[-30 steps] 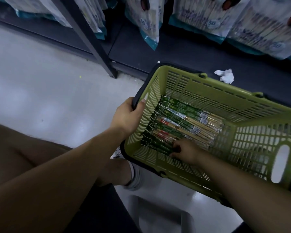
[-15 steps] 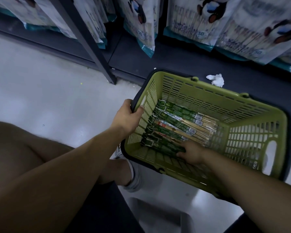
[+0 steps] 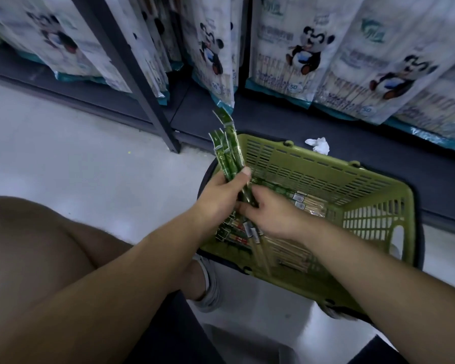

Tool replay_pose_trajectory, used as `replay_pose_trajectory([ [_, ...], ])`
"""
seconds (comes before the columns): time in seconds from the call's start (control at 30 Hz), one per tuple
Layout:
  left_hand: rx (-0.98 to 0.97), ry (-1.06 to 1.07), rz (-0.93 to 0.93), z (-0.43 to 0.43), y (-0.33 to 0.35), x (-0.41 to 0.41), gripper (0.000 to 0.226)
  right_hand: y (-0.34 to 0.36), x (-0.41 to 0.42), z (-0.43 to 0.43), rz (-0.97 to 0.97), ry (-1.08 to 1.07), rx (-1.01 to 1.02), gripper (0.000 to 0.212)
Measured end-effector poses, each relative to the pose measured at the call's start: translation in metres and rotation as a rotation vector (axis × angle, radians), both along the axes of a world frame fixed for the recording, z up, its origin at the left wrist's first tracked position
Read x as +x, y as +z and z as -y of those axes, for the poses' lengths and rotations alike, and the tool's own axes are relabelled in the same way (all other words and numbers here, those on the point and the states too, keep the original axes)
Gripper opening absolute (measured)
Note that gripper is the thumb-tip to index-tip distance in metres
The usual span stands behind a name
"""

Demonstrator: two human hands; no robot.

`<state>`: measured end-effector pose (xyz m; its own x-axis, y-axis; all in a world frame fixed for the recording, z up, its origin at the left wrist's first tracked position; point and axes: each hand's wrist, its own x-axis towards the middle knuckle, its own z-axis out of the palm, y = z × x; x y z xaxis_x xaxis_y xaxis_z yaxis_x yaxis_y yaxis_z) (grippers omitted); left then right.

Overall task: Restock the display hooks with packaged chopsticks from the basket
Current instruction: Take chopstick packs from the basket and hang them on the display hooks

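Chopstick packs [image 3: 227, 153] | grip: left hand [image 3: 218, 197] and right hand [image 3: 269, 212] | above basket [image 3: 326, 164]

Panda packages [image 3: 300, 56] cut off at top edge, print blurred; chopstick packets [image 3: 227, 156], lower ends hidden behind left hand [image 3: 218, 198] and right hand [image 3: 276, 214].

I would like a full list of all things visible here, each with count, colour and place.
basket: one, olive green, on the floor beside the shelf base
held chopstick packs: several, green, up above the basket
loose chopstick packs: many, green and tan, lying in the basket
panda bags: many, white, hanging above
crumpled paper: one, white, on the shelf base
left hand: one, grips the held chopstick packs
right hand: one, pinches their lower part
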<state>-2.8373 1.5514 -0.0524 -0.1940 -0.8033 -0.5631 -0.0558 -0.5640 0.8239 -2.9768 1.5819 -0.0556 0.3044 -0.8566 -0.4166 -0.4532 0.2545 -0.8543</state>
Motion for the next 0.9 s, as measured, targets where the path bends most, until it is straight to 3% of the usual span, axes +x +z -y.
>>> replay_pose_trajectory([
  [0.07,0.031,0.139,0.012,0.001,-0.001,0.002,0.024,-0.005,0.002,-0.002,0.032,0.01,0.033,0.008],
  [0.17,0.05,0.272,-0.044,0.014,-0.001,0.016,0.022,-0.027,-0.016,-0.008,0.103,-0.073,0.259,0.022],
  [0.23,0.035,0.317,-0.024,0.026,-0.002,0.029,0.023,-0.056,-0.034,-0.016,-0.03,-0.125,0.328,0.022],
  [0.37,0.018,0.256,0.08,0.03,-0.015,0.042,0.025,-0.12,-0.059,-0.041,-0.388,0.012,0.359,0.025],
  [0.57,0.017,0.173,0.076,0.026,-0.027,0.039,0.038,-0.164,-0.047,-0.056,-0.597,0.194,0.326,0.046],
  [0.73,0.01,0.169,0.087,0.028,-0.028,0.039,0.033,-0.176,-0.045,-0.058,-0.606,0.292,0.359,0.057],
  [0.9,-0.008,0.176,0.098,0.028,-0.029,0.037,0.028,-0.18,-0.045,-0.064,-0.682,0.36,0.237,0.035],
])
